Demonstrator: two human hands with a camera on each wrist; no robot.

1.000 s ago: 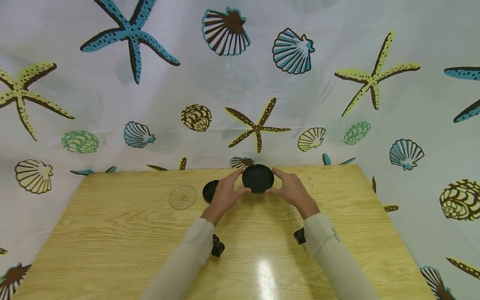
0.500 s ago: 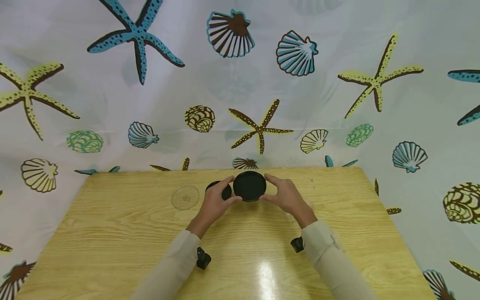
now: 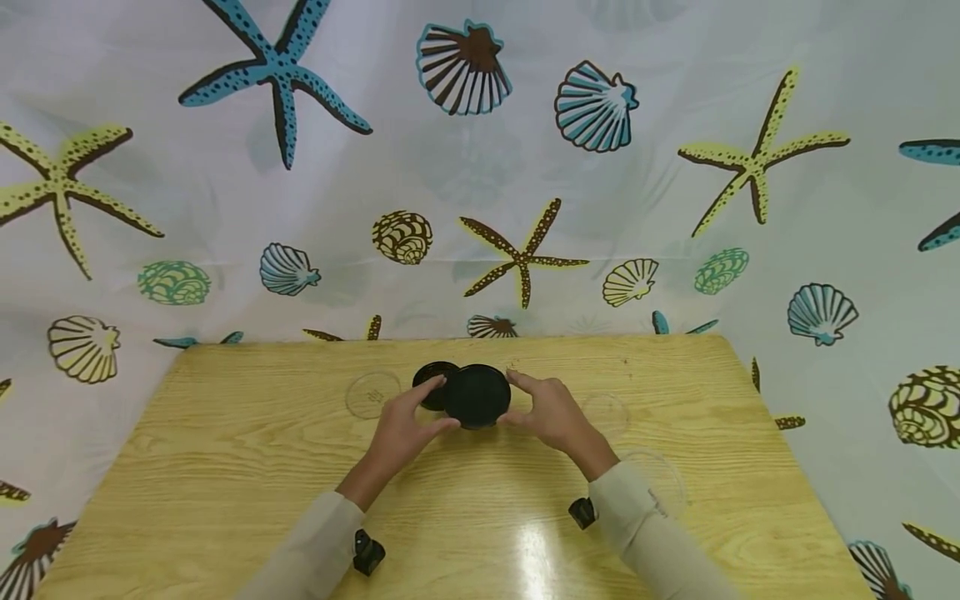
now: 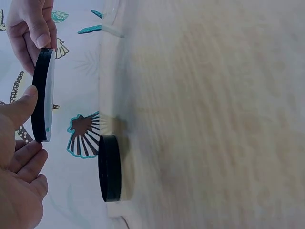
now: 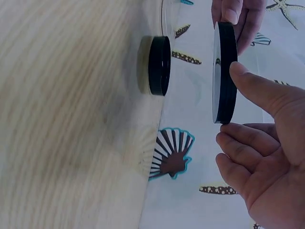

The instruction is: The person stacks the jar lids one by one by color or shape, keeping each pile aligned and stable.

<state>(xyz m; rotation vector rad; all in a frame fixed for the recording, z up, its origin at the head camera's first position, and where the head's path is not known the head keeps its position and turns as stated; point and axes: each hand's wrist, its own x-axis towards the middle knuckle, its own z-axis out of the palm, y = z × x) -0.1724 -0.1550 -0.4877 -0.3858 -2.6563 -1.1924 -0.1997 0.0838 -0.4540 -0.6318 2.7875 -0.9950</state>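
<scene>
Both hands hold a black round lid (image 3: 477,397) above the table, pinching its rim from opposite sides. My left hand (image 3: 397,433) has thumb and fingers at the left edge; my right hand (image 3: 551,414) grips the right edge. Seen side-on in the left wrist view, the lid (image 4: 42,95) has a black rim and a pale underside, and hangs clear of the wood. Behind it a smaller black round lid (image 3: 432,382) lies on the table, partly hidden by the held one. The right wrist view shows that small lid (image 5: 159,66) with its hollow side up.
A clear round disc (image 3: 373,395) lies left of the small lid. Fainter clear discs (image 3: 606,415) lie on the right near the right forearm. The wooden table (image 3: 225,500) ends at a hanging cloth (image 3: 480,167) printed with shells and starfish.
Both hands have brought the held lid leftward and nearer to me, so it now overlaps the small lid in the head view. The small lid and the clear discs stay put.
</scene>
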